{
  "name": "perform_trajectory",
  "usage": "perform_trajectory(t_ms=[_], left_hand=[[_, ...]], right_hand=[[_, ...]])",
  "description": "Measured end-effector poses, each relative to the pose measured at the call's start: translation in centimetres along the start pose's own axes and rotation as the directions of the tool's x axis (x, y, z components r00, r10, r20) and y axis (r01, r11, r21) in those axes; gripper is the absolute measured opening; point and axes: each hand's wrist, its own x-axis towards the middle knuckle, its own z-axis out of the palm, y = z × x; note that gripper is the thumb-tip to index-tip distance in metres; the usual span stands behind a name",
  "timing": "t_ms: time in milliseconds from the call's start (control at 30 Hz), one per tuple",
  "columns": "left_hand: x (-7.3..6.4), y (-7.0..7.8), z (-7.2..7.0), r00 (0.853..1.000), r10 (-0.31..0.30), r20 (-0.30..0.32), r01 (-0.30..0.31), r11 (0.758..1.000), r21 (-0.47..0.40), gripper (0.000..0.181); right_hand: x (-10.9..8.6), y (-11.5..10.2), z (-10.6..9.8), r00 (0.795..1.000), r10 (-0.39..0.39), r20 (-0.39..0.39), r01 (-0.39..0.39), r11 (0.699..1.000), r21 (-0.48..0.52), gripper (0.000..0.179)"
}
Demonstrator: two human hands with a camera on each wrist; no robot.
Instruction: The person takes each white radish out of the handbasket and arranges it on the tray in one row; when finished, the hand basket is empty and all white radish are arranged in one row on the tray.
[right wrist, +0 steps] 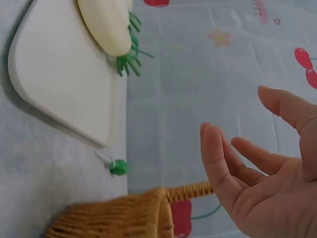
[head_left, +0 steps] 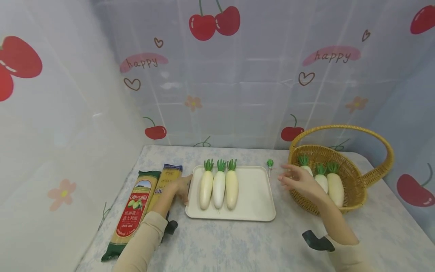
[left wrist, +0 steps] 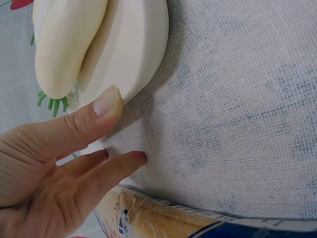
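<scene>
Cream rectangular tray: lying left of brown wicker basket.
My left hand: sitting spread-fingered at its rim.
My right hand: hovering, fingers parted.
Tray-basket gap: round green lollipop lying.

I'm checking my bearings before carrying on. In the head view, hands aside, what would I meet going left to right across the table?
Red-labelled pasta pack → blue-topped yellow pack → first cream radish → white radish → second cream radish → green lollipop → wicker basket.
</scene>
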Motion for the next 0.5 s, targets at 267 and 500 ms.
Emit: perform_trajectory(t_ms=[267, 500], left_hand=[[0.0, -0.2, -0.1, 1.0, 0.011, -0.001, -0.011, 1.0, 0.008, 0.115], [-0.1, -0.3, -0.1, 1.0, 0.026, -0.006, -0.026, 1.0, 0.009, 0.116]], right_hand=[[-2.1, 0.9, -5.4, 0.999, -0.009, -0.031, 0.007, 0.998, -0.06, 0.059], [-3.4, 3.0, -9.0, 0.992, 0.032, -0.125, -0.049, 0.988, -0.143, 0.064]])
